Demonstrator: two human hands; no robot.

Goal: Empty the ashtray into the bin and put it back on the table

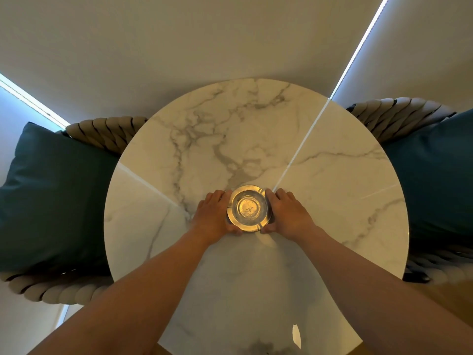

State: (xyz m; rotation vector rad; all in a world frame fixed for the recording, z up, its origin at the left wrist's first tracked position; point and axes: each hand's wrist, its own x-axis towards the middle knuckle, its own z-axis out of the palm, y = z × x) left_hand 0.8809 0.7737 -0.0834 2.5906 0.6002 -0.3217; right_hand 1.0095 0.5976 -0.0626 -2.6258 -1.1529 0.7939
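A round glass ashtray (247,208) sits near the middle of a round white marble table (320,175). A few specks of ash show in its bowl. My left hand (213,215) cups its left side, with the fingers on the rim and the thumb at the near edge. My right hand (288,213) cups its right side the same way. Both hands touch the ashtray, which rests on the tabletop. No bin is in view.
A woven rope chair with a dark teal cushion (51,196) stands at the table's left. A second such chair with a teal cushion (435,175) stands at the right. A plain wall runs behind the table. Wooden floor (440,298) shows at the lower right.
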